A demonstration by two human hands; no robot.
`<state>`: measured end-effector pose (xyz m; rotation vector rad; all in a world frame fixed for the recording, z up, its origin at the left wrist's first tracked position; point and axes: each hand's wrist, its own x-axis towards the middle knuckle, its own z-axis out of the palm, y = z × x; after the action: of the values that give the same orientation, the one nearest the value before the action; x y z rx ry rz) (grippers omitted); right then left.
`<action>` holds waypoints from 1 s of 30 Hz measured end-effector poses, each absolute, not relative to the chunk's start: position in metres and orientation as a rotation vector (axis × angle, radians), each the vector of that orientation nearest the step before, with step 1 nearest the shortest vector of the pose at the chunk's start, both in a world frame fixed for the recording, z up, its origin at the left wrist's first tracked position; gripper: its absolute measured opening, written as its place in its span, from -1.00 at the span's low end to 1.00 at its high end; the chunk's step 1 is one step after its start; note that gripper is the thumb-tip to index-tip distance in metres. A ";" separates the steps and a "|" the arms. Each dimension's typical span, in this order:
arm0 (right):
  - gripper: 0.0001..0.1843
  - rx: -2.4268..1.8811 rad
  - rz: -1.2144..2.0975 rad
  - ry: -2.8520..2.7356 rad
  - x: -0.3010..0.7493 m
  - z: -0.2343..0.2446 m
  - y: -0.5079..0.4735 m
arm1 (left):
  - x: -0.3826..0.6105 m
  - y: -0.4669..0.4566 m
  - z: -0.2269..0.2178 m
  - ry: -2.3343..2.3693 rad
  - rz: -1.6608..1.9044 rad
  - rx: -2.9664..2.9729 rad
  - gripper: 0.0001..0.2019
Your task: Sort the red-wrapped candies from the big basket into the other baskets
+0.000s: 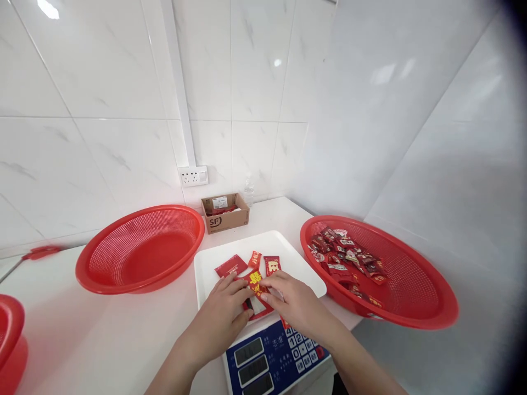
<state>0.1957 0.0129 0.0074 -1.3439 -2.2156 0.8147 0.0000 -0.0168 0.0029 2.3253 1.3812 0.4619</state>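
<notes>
Currently my left hand (224,315) and right hand (294,304) meet over the white scale tray (206,269). Both pinch the same red packet (256,282) with yellow print, fingers narrowed on its edges, near the tray's 6 o'clock side. Three loose packets (272,265) lie on the tray at 12 o'clock from it. On the counter (102,340), the filled basket (411,323) sits at 3 o'clock and the bare basket (140,249) at 9 o'clock.
</notes>
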 end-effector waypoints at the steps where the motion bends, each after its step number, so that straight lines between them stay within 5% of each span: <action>1: -0.73 -1.346 0.819 -2.257 0.194 0.007 0.013 | 0.000 -0.018 0.005 1.363 0.474 2.339 -0.69; 30: -0.62 -1.715 0.384 -2.271 0.208 0.014 0.072 | -0.003 -0.014 0.001 1.541 0.326 2.213 -0.57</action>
<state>0.2079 0.0715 0.0142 -1.7145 -2.2715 0.3839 -0.0033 -0.0141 0.0006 2.2129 1.5412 0.3259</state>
